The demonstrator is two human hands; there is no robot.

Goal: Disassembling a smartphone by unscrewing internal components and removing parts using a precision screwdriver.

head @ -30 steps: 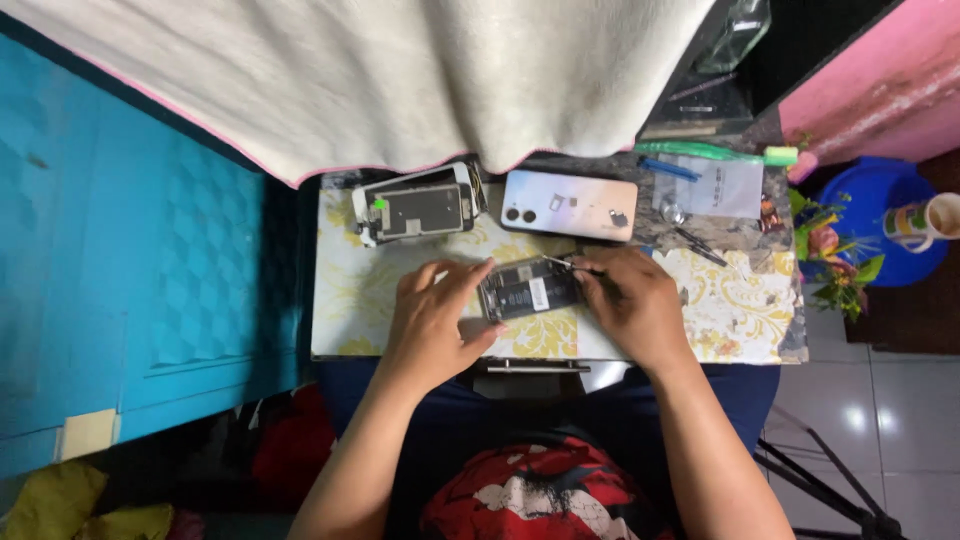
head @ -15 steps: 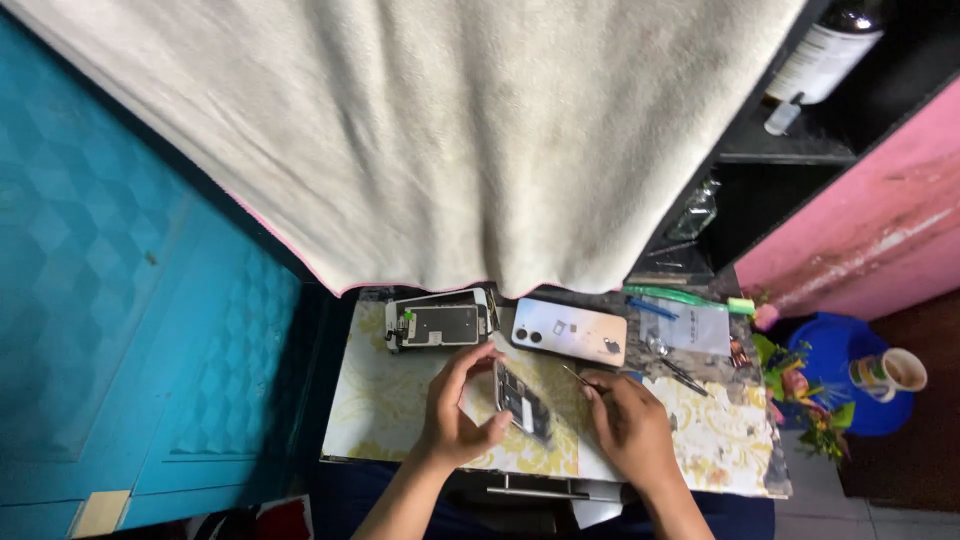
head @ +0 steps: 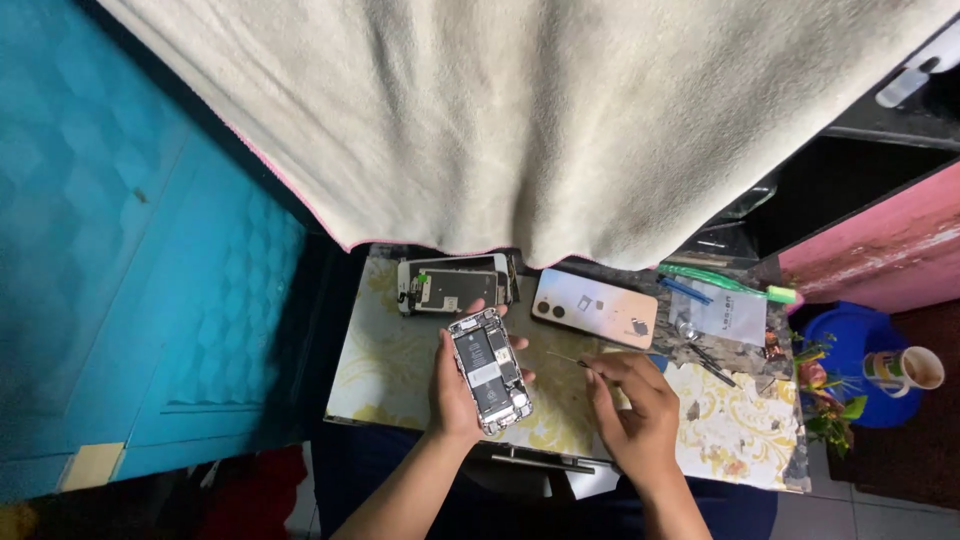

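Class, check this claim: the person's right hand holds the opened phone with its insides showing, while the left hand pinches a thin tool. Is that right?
Not quite: the hands are swapped. In the head view, the left hand holds the opened phone with its insides showing, while the right hand pinches the thin tool.

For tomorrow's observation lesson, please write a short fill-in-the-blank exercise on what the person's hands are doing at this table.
1. The left hand holds an opened phone with its ____ showing.
2. The right hand pinches a thin ____.
3. A pale phone lies on the table with its ____ side up.

Missing words: insides; tool; back
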